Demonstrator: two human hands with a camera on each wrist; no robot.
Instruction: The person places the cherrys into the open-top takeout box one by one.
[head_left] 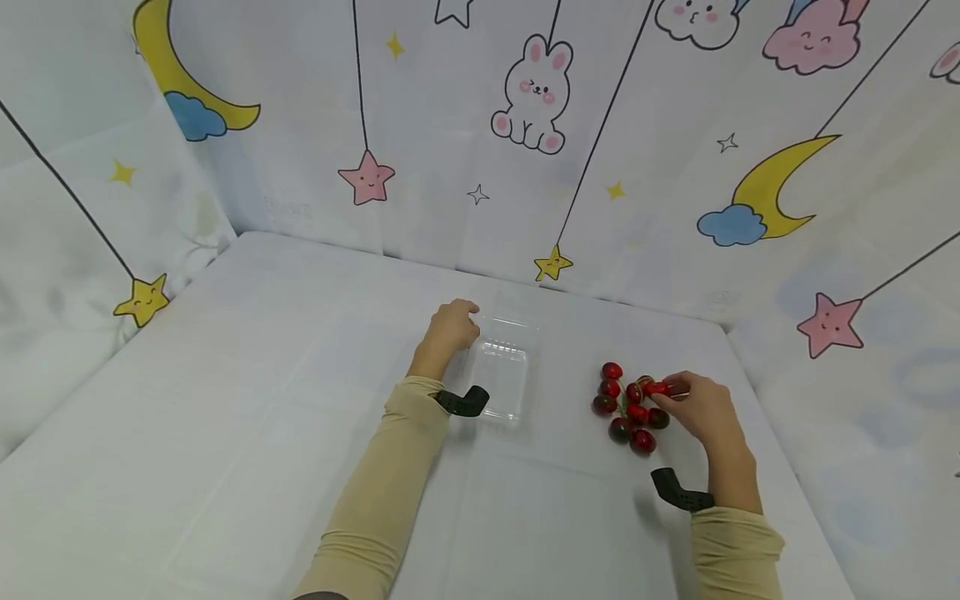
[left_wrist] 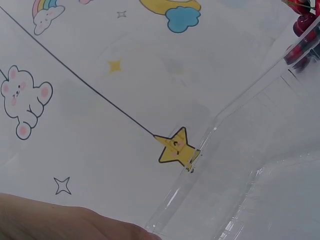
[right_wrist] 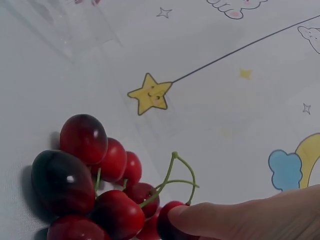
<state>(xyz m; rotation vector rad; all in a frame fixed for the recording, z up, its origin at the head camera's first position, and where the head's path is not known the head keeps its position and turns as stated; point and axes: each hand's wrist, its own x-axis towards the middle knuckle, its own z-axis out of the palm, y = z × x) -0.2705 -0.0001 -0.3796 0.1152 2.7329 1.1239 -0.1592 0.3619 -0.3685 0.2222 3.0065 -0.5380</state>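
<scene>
A clear plastic box point(head_left: 504, 379) stands on the white table in the head view, left of the fruit. At its far left corner my left hand point(head_left: 452, 327) grips the rim; the fingertips are partly hidden. To the right lies a cluster of cherries point(head_left: 637, 415) with green stems, beside larger oval fruits point(right_wrist: 62, 182) in dark red and blackish green. My right hand point(head_left: 703, 406) pinches a red cherry point(right_wrist: 172, 222) at the cluster's right side. A forked stem point(right_wrist: 175, 167) rises above that cherry in the right wrist view.
A white cloth wall point(head_left: 450, 208) printed with stars, moons and rabbits rises behind the table point(head_left: 247, 400) and at both sides. Black wrist devices point(head_left: 463, 402) sit on both forearms.
</scene>
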